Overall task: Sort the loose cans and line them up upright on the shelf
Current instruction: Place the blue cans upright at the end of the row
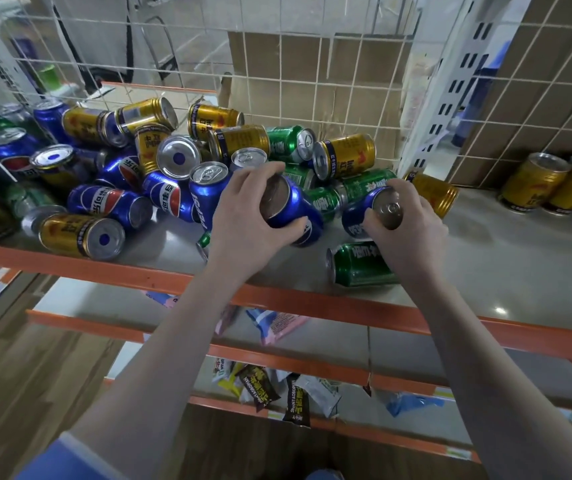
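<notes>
Blue cans in both hands here: the left hand [243, 216] has its grip clamped around a blue can [291, 213] lying tilted, fingers curled over the top end and thumb underneath, right at the front edge of the pile of loose cans [160, 168]. The right hand [405, 223] is wrapped around a second blue can [359, 214], its pull-tab end facing the camera, thumb across the lid side and fingers over the far side. Both cans sit low over the grey shelf [506, 271], just in front of the heap, and I can't tell whether they're touching the shelf. A green can [360, 265] lies on its side just below the right hand, near the orange front rail [104, 268]. The heap behind is a jumble of gold, blue and green cans, mostly tipped over. Far right, a few gold cans [551, 183] stand upright beside the wire mesh [312, 64], well apart from the hands.
</notes>
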The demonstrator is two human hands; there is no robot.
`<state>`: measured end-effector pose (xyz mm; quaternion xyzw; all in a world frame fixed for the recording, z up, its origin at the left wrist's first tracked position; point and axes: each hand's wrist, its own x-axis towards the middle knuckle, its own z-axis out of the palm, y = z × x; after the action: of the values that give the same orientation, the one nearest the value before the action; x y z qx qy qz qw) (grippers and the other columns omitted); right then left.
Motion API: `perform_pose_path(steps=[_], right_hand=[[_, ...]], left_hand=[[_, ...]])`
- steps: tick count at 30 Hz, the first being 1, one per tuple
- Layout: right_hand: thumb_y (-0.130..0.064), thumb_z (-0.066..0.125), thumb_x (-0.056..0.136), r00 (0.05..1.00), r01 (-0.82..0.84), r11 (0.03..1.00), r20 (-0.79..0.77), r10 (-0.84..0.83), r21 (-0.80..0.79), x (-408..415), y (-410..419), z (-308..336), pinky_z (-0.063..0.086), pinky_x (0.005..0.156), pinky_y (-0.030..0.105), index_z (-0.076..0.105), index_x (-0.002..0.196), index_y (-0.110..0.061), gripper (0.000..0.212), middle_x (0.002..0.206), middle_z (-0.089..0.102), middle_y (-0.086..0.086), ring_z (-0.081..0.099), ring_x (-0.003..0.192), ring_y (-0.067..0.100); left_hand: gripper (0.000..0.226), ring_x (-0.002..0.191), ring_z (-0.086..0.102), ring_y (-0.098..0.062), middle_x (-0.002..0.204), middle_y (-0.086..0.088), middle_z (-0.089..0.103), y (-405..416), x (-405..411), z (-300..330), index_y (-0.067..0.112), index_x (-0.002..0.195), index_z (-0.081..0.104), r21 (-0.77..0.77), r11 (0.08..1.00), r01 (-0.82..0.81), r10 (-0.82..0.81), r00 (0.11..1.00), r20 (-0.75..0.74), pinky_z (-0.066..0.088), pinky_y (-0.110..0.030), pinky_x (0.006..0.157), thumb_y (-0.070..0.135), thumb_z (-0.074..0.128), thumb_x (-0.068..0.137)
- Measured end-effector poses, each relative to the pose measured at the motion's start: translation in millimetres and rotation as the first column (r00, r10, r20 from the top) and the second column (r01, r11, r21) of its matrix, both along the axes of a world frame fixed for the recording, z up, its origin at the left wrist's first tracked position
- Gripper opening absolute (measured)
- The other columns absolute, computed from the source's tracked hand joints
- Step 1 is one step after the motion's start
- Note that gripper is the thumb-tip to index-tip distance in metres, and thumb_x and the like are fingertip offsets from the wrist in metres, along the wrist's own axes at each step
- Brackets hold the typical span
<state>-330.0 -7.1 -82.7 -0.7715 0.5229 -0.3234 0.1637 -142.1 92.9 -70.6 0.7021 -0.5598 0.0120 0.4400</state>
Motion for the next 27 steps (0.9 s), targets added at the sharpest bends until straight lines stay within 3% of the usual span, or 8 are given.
perform_pose_path(steps=[5, 10, 20, 27], right_hand=[[-0.034, 0.056, 0.087, 0.997, 0.028, 0.999, 0.071, -0.025, -0.040, -9.9, -2.7, 11.2, 0.031, 0.072, 0.026, 0.048, 0.126, -0.029, 0.040, 0.110, 0.062, 0.003, 0.047, 0.085, 0.016], [-0.035, 0.054, 0.087, 0.985, 0.139, 0.986, 0.121, -0.127, -0.095, -22.7, -7.0, 22.2, 0.035, 0.073, 0.030, 0.051, 0.123, -0.027, 0.038, 0.106, 0.065, 0.006, 0.056, 0.091, 0.025], [-0.043, 0.048, 0.083, 0.945, 0.298, 0.942, 0.187, -0.267, -0.157, -53.9, 1.9, 35.0, 0.034, 0.068, 0.027, 0.055, 0.115, -0.026, 0.037, 0.099, 0.066, 0.005, 0.054, 0.081, 0.022], [-0.042, 0.052, 0.087, 0.939, 0.338, 0.931, 0.119, -0.323, -0.140, -76.4, 9.5, 39.4, 0.038, 0.071, 0.033, 0.056, 0.116, -0.024, 0.034, 0.103, 0.067, 0.011, 0.058, 0.092, 0.035]], left_hand=[[0.069, 0.110, 0.046, -0.013, 0.122, -0.004, 0.052, -6.5, 1.8, 1.9, 0.022, 0.133, 0.052, 0.006, 1.000, 0.030, -0.030, 0.998, 0.046, 0.040, -0.026, 0.092, 0.051, 0.057, 0.070], [0.069, 0.107, 0.052, -0.026, 0.116, -0.009, 0.055, -18.3, 5.8, 12.0, 0.020, 0.131, 0.055, 0.017, 0.999, 0.044, -0.045, 0.994, 0.098, 0.046, -0.043, 0.091, 0.053, 0.055, 0.070], [0.068, 0.106, 0.053, -0.028, 0.117, -0.011, 0.053, -24.7, -0.2, 43.1, 0.026, 0.134, 0.052, -0.044, 0.997, 0.057, -0.054, 0.996, 0.078, 0.047, -0.043, 0.092, 0.054, 0.056, 0.071], [0.063, 0.108, 0.050, -0.026, 0.116, -0.010, 0.053, -31.6, -24.6, 46.3, 0.026, 0.132, 0.054, -0.017, 0.994, 0.106, -0.104, 0.990, 0.097, 0.041, -0.034, 0.088, 0.047, 0.064, 0.074]])
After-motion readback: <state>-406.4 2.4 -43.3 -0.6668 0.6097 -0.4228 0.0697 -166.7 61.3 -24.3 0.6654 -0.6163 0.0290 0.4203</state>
